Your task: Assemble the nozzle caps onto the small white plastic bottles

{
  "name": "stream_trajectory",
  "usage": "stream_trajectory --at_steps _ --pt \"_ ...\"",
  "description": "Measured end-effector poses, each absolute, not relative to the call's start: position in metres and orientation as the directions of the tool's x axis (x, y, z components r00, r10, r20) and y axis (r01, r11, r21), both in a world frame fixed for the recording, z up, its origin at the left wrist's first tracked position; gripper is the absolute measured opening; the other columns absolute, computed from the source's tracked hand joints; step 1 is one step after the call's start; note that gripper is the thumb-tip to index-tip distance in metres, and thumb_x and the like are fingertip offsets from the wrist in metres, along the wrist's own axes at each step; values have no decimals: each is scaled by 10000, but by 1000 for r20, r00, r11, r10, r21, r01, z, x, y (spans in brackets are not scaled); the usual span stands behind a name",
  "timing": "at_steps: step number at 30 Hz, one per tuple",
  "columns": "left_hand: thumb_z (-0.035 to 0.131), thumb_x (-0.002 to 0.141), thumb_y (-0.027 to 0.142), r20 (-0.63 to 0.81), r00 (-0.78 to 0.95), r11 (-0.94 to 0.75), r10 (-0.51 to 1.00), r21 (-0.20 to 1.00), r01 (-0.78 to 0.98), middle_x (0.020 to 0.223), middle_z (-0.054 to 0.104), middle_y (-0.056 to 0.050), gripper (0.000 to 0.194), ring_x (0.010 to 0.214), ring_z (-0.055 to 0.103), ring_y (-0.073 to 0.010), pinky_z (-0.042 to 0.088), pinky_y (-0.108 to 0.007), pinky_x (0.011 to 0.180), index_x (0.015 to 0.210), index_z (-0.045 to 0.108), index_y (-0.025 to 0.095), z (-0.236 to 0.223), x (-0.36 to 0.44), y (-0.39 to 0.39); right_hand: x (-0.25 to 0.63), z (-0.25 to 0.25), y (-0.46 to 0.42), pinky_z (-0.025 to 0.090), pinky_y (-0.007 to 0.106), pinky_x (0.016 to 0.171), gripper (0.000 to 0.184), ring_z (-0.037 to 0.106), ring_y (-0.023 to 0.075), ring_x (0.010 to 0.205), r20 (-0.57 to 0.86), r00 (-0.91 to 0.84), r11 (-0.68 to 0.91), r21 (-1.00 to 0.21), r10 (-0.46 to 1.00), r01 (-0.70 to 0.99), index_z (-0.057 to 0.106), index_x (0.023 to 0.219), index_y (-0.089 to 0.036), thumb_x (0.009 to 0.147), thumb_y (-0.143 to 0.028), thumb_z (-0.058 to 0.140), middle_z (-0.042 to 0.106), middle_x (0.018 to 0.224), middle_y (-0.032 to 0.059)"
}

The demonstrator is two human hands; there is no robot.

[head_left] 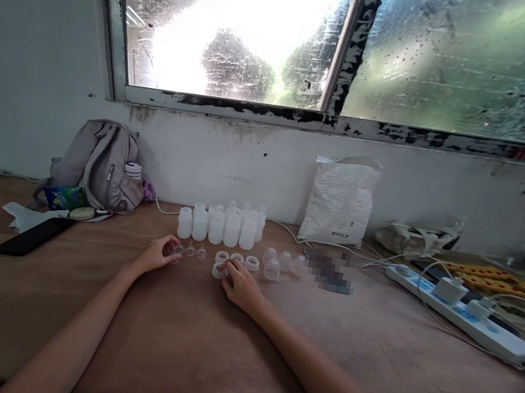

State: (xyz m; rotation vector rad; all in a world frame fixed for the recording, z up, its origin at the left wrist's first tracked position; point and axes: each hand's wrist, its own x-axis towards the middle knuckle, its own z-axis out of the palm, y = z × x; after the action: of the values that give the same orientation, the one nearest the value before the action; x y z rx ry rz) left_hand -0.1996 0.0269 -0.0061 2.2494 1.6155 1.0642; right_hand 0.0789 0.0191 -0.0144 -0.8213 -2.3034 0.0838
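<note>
Where the left hand (160,255) reaches: thumb and fingers curve toward each other at the leftmost of the clear teats (201,253), just in front of the bottles (217,229); whether they pinch it or only touch it, I cannot tell.
Right hand (241,284): fingers bend down over the nearest white ring (217,271), to the right of the teats; they partly cover it, so a firm hold cannot be made out.
Teat risk: these look light and smooth, so a careless nudge from a fingertip could tip one into its neighbour.
Ring risk: pressed on one side, a ring could skid or flip and push into the other white rings (250,267) close by.
Bottle risk: they stand packed together, so a knuckle catching one could topple several.
Cap risk: the domed caps (272,271) may roll if the right wrist swings outward into them.
Bottle count: five in the front row; more behind, overlapping too much to number.
Teat count: three visible, side by side.
Ring count: three in the farther row, at least one under the right fingers.
Cap count: four, clustered right of the rings.
Around the table (163,355): one backpack (94,170), one white bag (340,203), one power strip (462,316) carrying two chargers (450,291).
</note>
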Motion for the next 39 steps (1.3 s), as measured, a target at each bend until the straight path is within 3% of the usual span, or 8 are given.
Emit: stream_trajectory --at_steps 5,8,16,22,31,35,37,39 --pt "484 759 379 662 25 -435 749 464 771 768 589 -29 213 692 544 -156 427 -272 678 822 550 187 9 -184 26 79 -12 17 408 319 777 171 492 189 857 589 -564 797 -263 579 543 503 932 -178 778 -140 440 508 922 78" --pt "443 790 363 718 -36 -407 695 434 804 812 592 -39 206 724 554 -155 429 -265 701 832 537 185 28 -168 34 79 -12 18 404 323 777 161 485 194 857 596 -562 798 -253 574 547 507 923 -178 783 -143 435 508 914 79" --pt "500 748 373 608 29 -271 794 311 911 1003 548 -91 298 961 504 -235 375 -339 839 960 573 176 90 -117 98 81 -11 16 397 319 768 203 476 192 842 613 -542 797 -268 575 542 496 954 -170 774 -112 422 503 906 80" --pt "579 629 495 494 -27 -150 869 314 938 1012 540 -130 412 1016 459 -334 358 -432 827 873 646 170 97 -99 127 82 -10 15 395 317 765 241 473 195 846 621 -513 781 -286 592 556 475 1002 -163 773 -111 419 503 921 83" --pt "607 608 484 561 -92 -140 823 358 923 999 553 -77 327 993 482 -277 382 -361 816 770 648 203 99 -103 109 84 -6 11 386 331 774 249 488 197 843 651 -487 786 -298 582 541 488 999 -179 760 -129 439 524 923 76" --pt "644 587 436 723 -63 -366 688 421 830 990 536 -63 287 938 507 -227 384 -329 827 724 601 188 118 -103 79 86 1 12 373 354 817 250 505 205 896 689 -353 761 -471 633 447 506 1008 -185 761 -166 468 549 945 75" --pt "642 600 413 751 -70 -525 656 522 672 981 547 -51 271 871 528 -196 410 -305 760 720 553 187 124 -97 61 86 9 14 383 347 812 279 515 203 919 667 -256 712 -624 700 321 495 1052 -201 774 -225 486 558 993 74" --pt "617 634 405 683 -62 -609 727 685 399 956 575 -27 258 775 546 -157 423 -267 659 719 495 194 124 -85 44 86 20 15 393 337 809 368 518 200 960 594 -214 626 -768 775 137 456 1131 -232 774 -296 514 535 1105 71"
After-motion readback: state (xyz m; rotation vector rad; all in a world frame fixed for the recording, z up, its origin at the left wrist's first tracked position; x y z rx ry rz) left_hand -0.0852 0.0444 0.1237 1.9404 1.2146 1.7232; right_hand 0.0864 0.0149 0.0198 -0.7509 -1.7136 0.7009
